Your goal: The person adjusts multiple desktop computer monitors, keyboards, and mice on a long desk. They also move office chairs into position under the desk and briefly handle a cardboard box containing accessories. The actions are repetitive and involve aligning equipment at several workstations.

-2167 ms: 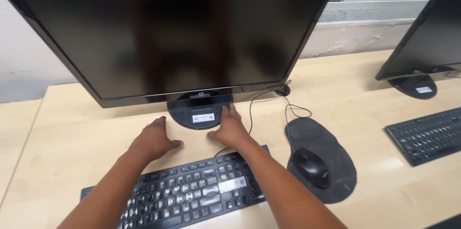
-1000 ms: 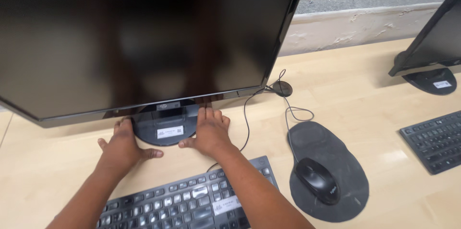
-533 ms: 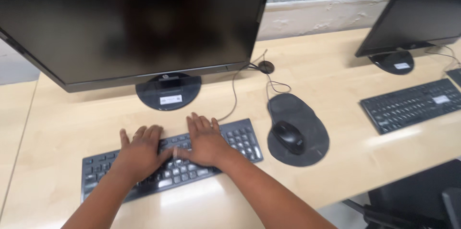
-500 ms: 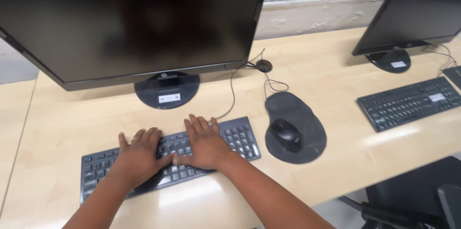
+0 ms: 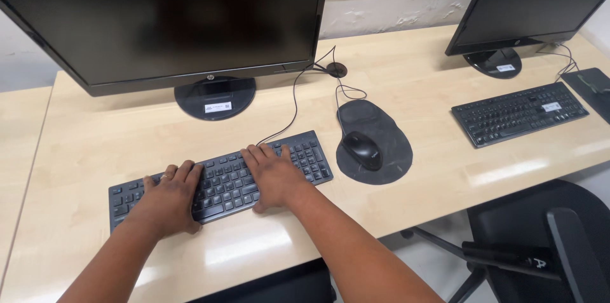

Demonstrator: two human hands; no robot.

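Moved off the round monitor base (image 5: pixel 215 97) and now resting flat on the black keyboard (image 5: pixel 222 179) near the front edge of the desk (image 5: pixel 82 144): left hand (image 5: pixel 166 200) and right hand (image 5: pixel 274 176), fingers spread, gripping nothing. Seems the monitor (image 5: pixel 165 14) is placed, keyboard now handled. 1 white rectangular label on the base; 2 small white labels at the far right corner.

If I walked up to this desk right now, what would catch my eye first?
Two bare hands lie flat on the black keyboard near the desk's front edge, the left hand beside the right hand. Behind them looms a big dark monitor on a round base. To the right, a black mouse sits on a dark mouse pad.
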